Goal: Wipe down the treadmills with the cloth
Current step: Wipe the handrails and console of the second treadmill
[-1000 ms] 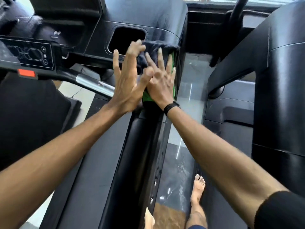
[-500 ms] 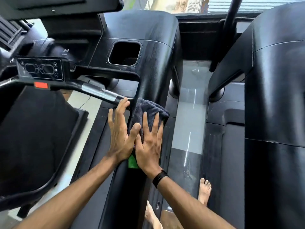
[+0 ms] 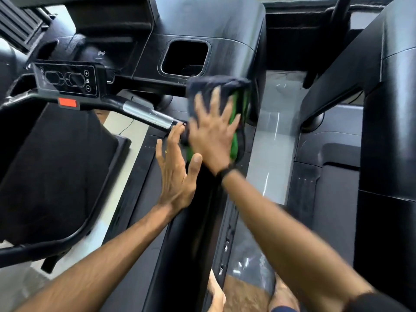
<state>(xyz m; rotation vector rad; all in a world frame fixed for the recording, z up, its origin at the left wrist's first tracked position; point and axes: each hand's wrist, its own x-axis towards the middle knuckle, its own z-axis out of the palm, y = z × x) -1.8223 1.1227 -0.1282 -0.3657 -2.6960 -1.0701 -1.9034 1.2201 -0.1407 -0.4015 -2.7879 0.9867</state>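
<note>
Our right hand (image 3: 213,134), fingers spread flat, presses the dark cloth (image 3: 219,86) with its green underside against the black upright of the treadmill (image 3: 227,41), just below the square recess (image 3: 185,58); our left hand (image 3: 177,172) lies open against the same upright, nearer and to the left, beside the silver handlebar grip (image 3: 148,114). A second treadmill (image 3: 387,109) stands to the right, grey floor (image 3: 270,136) between.

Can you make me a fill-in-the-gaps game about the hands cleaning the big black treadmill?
1. The right hand presses a dark grey and ____ cloth against the black treadmill upright.
2. A black band sits on the ____ wrist.
3. The left hand has its fingers ____.
4. The small tab on the handlebar is ____.

Missing words: green; right; straight; red
</note>
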